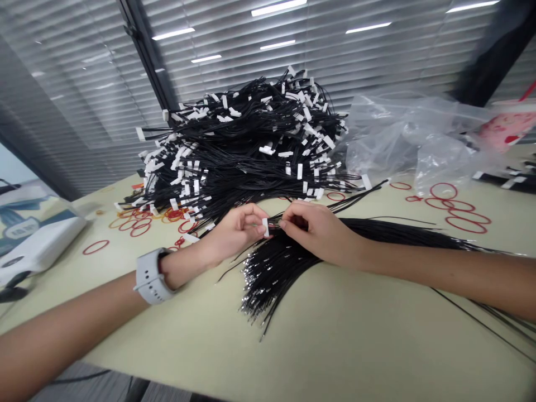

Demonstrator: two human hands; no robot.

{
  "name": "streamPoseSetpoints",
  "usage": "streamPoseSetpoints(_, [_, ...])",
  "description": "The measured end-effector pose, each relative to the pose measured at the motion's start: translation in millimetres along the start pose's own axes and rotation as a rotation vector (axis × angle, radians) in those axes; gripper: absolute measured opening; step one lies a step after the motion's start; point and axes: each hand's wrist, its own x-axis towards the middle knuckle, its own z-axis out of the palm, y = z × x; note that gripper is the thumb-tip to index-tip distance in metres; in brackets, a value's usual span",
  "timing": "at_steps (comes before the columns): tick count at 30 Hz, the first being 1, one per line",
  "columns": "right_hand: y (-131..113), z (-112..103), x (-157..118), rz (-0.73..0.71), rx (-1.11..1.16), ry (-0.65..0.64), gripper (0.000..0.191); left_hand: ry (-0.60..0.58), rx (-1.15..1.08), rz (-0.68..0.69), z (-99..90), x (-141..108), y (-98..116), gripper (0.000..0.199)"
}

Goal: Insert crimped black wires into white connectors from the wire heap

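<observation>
My left hand (239, 231), with a grey watch on its wrist, pinches a small white connector (265, 226) between thumb and fingers. Just to its right, my right hand (312, 229) is closed in a pinch, its fingertips at a thin black wire near that connector. Beneath my right hand lies a fanned bundle of loose black wires (268, 273) with shiny metal ends. Behind both hands rises a large heap of black cables (251, 162) with white connectors. Whether the wire tip sits inside the connector is too small to tell.
Red rubber bands (468, 215) lie at the right, others (96, 247) at the left. Clear plastic bags (402, 139) rest at the back right, near a pink patterned cup (508, 128). A white device (37, 248) stands at the table's left edge. Window blinds rise behind.
</observation>
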Motion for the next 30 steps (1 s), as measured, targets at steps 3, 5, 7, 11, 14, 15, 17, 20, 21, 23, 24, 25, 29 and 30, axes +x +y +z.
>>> streamPoseSetpoints(3, [0.8,-0.2,-0.7,-0.002,0.011,-0.013,0.017,-0.003,0.003,0.001,0.2,-0.4,0.4,0.01])
streamPoseSetpoints(5, [0.7,-0.4,-1.2,-0.002,0.021,-0.027,0.016,-0.005,0.006,-0.002,0.1,-0.4,0.9,0.011])
streamPoseSetpoints(7, [0.0,-0.7,-1.4,0.0,0.026,-0.04,0.016,-0.007,0.009,-0.001,-0.1,-0.3,1.2,0.011])
streamPoseSetpoints(11, [-1.5,-1.1,-0.7,0.014,0.013,-0.038,0.016,-0.012,0.011,0.0,-0.3,-0.2,1.2,0.011])
streamPoseSetpoints(14, [-1.5,-1.2,0.4,0.008,0.013,-0.044,0.016,-0.01,0.009,-0.003,-0.2,-0.7,1.0,0.011])
streamPoseSetpoints(15, [-1.3,-1.1,0.6,0.0,0.012,-0.049,0.015,-0.013,0.007,-0.002,-0.3,-1.1,1.0,0.011])
streamPoseSetpoints(17, [-0.8,-0.8,0.5,-0.025,0.007,-0.051,0.015,-0.021,0.005,0.008,-0.6,-1.8,1.1,0.011])
streamPoseSetpoints(20, [0.0,-0.2,-1.3,-0.086,-0.013,-0.048,0.015,-0.036,0.005,0.04,-1.0,-2.9,1.4,0.011])
streamPoseSetpoints(21, [0.3,-0.1,-2.1,-0.107,-0.019,-0.042,0.014,-0.039,0.002,0.056,-1.1,-3.2,1.5,0.011])
streamPoseSetpoints(23, [0.5,0.1,-3.5,-0.132,-0.027,-0.015,0.014,-0.045,-0.008,0.088,-0.8,-3.4,1.7,0.012])
streamPoseSetpoints(24, [0.5,0.2,-4.0,-0.132,-0.027,0.006,0.014,-0.047,-0.017,0.099,-0.4,-3.5,1.6,0.013])
streamPoseSetpoints(25, [0.4,0.2,-4.3,-0.124,-0.026,0.028,0.014,-0.05,-0.026,0.104,0.1,-3.4,1.5,0.013])
streamPoseSetpoints(29, [-0.1,0.6,-3.9,-0.1,-0.032,0.035,0.014,-0.043,-0.074,0.08,2.0,-3.0,0.3,0.014])
streamPoseSetpoints(30, [0.0,0.7,-3.8,-0.105,-0.038,0.022,0.014,-0.036,-0.085,0.071,2.3,-3.1,0.1,0.014])
